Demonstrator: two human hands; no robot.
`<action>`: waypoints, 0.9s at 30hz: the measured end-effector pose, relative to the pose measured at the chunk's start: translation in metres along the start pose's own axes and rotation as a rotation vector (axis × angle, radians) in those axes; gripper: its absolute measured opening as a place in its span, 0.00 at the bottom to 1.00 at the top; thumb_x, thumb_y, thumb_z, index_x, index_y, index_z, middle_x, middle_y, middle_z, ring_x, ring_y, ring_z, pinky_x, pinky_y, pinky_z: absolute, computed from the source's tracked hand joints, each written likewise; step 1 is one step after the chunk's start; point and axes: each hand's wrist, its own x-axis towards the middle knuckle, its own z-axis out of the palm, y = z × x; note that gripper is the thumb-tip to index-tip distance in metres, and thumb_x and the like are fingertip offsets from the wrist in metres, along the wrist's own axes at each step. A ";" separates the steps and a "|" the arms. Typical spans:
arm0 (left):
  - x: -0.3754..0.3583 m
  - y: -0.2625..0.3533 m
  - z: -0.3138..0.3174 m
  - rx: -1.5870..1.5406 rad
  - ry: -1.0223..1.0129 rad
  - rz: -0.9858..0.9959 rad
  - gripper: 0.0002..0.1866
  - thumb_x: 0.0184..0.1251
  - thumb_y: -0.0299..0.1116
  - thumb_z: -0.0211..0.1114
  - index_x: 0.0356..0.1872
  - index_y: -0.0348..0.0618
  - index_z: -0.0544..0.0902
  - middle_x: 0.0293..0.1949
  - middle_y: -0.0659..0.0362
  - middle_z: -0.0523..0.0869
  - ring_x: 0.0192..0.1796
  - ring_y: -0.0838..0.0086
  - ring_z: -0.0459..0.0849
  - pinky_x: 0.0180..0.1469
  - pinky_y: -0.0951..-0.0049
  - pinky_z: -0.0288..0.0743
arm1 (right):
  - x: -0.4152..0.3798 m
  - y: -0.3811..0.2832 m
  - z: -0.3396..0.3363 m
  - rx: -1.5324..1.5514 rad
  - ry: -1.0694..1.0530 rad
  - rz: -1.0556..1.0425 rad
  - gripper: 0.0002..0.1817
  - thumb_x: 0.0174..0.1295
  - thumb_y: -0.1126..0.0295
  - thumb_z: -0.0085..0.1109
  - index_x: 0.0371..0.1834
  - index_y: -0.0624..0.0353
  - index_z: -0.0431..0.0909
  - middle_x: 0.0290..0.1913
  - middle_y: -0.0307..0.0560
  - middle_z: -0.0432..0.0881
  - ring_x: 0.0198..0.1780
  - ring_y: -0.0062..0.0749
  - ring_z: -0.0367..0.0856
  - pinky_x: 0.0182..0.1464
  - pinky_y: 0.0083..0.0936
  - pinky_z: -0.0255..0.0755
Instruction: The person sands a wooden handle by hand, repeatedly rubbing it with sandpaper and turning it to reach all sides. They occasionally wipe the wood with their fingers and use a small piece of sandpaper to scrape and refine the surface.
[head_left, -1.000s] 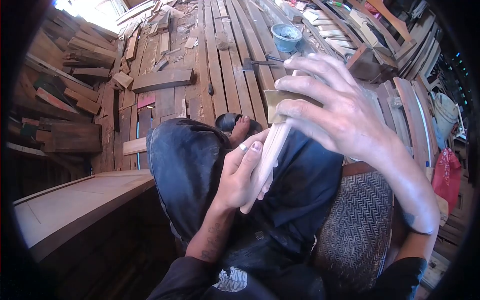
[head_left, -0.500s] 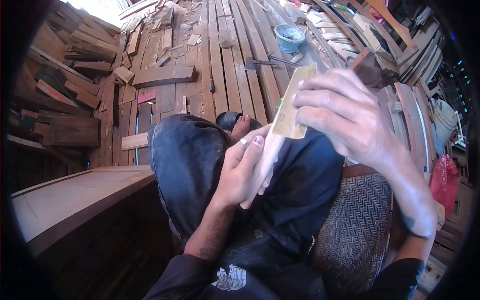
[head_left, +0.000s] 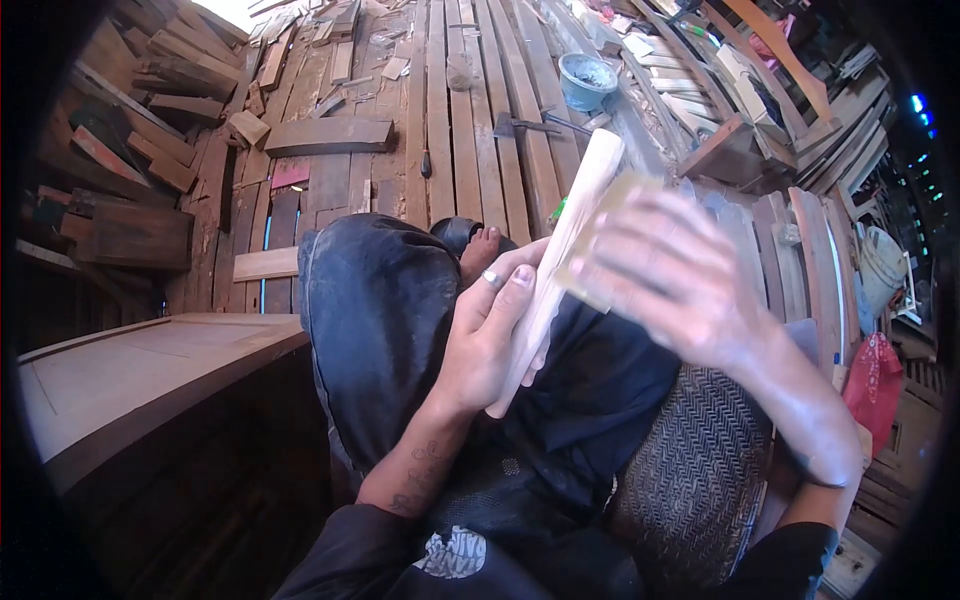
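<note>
My left hand (head_left: 487, 340) is wrapped round a pale, slim piece of wood (head_left: 592, 172), which slants up and to the right above my lap. A ring shows on one finger. My right hand (head_left: 680, 275), smeared by motion, holds a sheet of yellowish sandpaper (head_left: 590, 288) with its fingers over the outer face. The sandpaper lies along the right side of the wood; whether its whole face touches is hidden by the hand.
An axe (head_left: 507, 126) and a blue bucket (head_left: 587, 82) are ahead on the plank floor. A thick wood block (head_left: 330, 136) and a screwdriver-like tool (head_left: 426, 164) lie left of them. A panelled board (head_left: 170, 360) stands at my left, a woven seat (head_left: 690, 450) at my right.
My right hand has moved down with the sandpaper, from across the wood's upper end to its right side. The wood's top end now shows. My left hand keeps its grip.
</note>
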 end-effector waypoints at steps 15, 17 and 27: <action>-0.005 0.007 0.001 0.032 0.031 -0.088 0.26 0.91 0.41 0.45 0.74 0.31 0.76 0.29 0.57 0.84 0.18 0.79 0.78 0.17 0.79 0.72 | 0.008 0.003 -0.006 0.129 -0.059 -0.025 0.06 0.61 0.69 0.72 0.40 0.52 0.88 0.49 0.40 0.91 0.56 0.35 0.91 0.64 0.38 0.86; -0.004 0.013 0.004 0.051 0.038 -0.053 0.30 0.91 0.44 0.42 0.72 0.26 0.76 0.31 0.55 0.85 0.18 0.78 0.77 0.16 0.78 0.70 | 0.001 -0.018 0.003 0.189 -0.035 -0.064 0.06 0.61 0.69 0.72 0.40 0.53 0.88 0.48 0.40 0.92 0.55 0.35 0.91 0.64 0.38 0.87; 0.001 0.002 -0.003 0.036 0.020 -0.036 0.38 0.92 0.57 0.34 0.75 0.30 0.76 0.31 0.57 0.84 0.20 0.79 0.79 0.19 0.79 0.74 | 0.005 -0.034 0.013 0.225 -0.052 -0.043 0.06 0.61 0.70 0.71 0.42 0.49 0.88 0.48 0.40 0.92 0.57 0.36 0.92 0.71 0.40 0.83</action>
